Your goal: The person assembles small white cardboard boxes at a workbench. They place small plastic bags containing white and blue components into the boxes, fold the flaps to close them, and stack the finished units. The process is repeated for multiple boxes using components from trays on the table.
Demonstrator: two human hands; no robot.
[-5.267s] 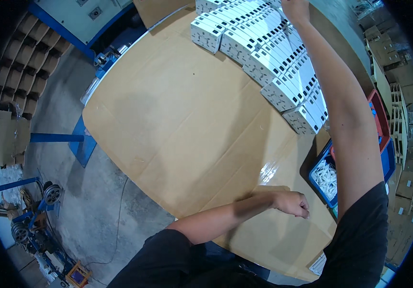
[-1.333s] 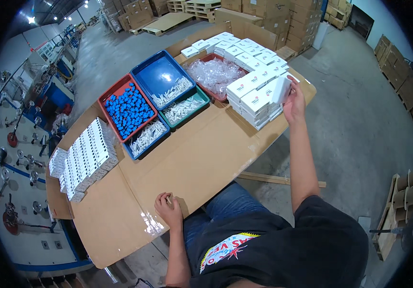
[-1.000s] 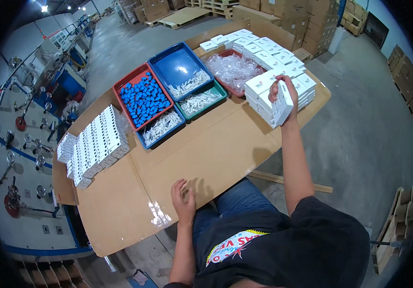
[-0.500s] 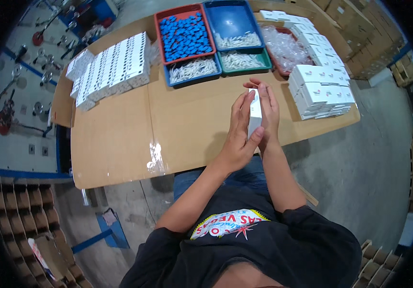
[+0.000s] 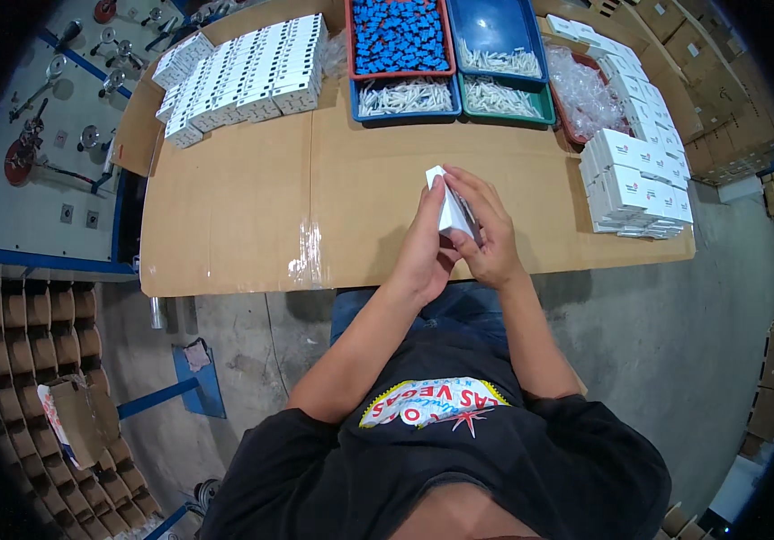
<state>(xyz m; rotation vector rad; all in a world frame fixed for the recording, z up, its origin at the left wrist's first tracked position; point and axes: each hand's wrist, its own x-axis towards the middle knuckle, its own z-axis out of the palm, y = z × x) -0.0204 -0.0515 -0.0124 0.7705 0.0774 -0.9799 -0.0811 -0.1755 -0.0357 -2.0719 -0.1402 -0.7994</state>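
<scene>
I held a small white box (image 5: 451, 209) in both hands above the near middle of the cardboard-covered surface (image 5: 234, 207). My left hand (image 5: 425, 247) had its grip closed along the box's left side, palm against it, fingers reaching up to its top corner. My right hand (image 5: 486, 236) had its grip closed on the right side, fingers curled over the box's face, thumb hidden from me. The box stood tilted, one corner pointing away from me, clear of the surface.

To my right, near that edge of the surface, a stack of white boxes (image 5: 634, 193) sat well apart from my hands, with more white boxes trailing back beside a red tray of clear plastic bags (image 5: 585, 94). At the far edge lay a red tray of blue parts (image 5: 398, 36), a blue tray of white parts (image 5: 405, 94) just in front of it, another blue tray (image 5: 499, 45) beside it and a green tray (image 5: 506, 97) of pale parts. At the far left stood rows of white boxes on edge (image 5: 243, 67). A strip of shiny tape (image 5: 313, 256) ran across the cardboard to my left.
</scene>
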